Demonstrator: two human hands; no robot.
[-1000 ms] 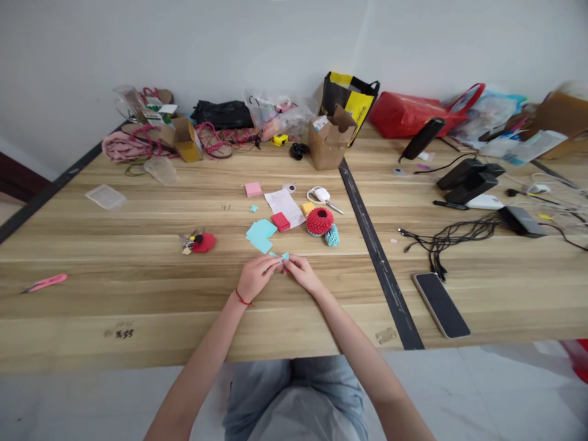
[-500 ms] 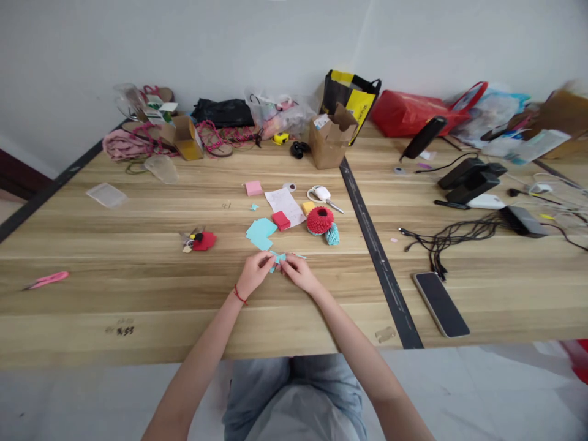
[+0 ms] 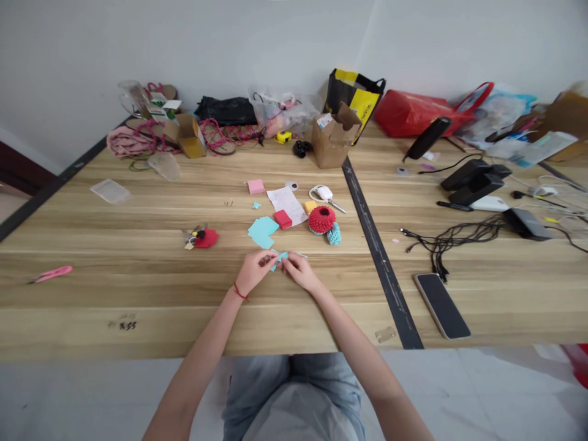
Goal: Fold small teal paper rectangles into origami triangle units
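Between the fingertips of both hands is a small light-blue piece of paper (image 3: 283,256). My left hand (image 3: 255,270) pinches its left side, and my right hand (image 3: 299,271) pinches the right; the fingers partly cover it, so its folds cannot be made out. More light-blue paper shows beneath the fingers. Just beyond my hands lies a loose pile of light-blue paper sheets (image 3: 263,232). To its right are a red paper stack (image 3: 283,219) and a folded-paper model (image 3: 322,219) with a red round top and light-blue parts.
A white written sheet (image 3: 288,204), pink paper stack (image 3: 256,186), yellow stack (image 3: 310,207) and scissors (image 3: 339,207) lie beyond. At left are a pink-handled cutter (image 3: 52,274) and a red item (image 3: 206,238). A phone (image 3: 441,306) and black cables (image 3: 452,236) lie right. Bags and boxes line the wall.
The camera view has shifted slightly, so the table things appear a little to the right. Both hands keep their pinch on the light-blue paper, with only slight finger movement.
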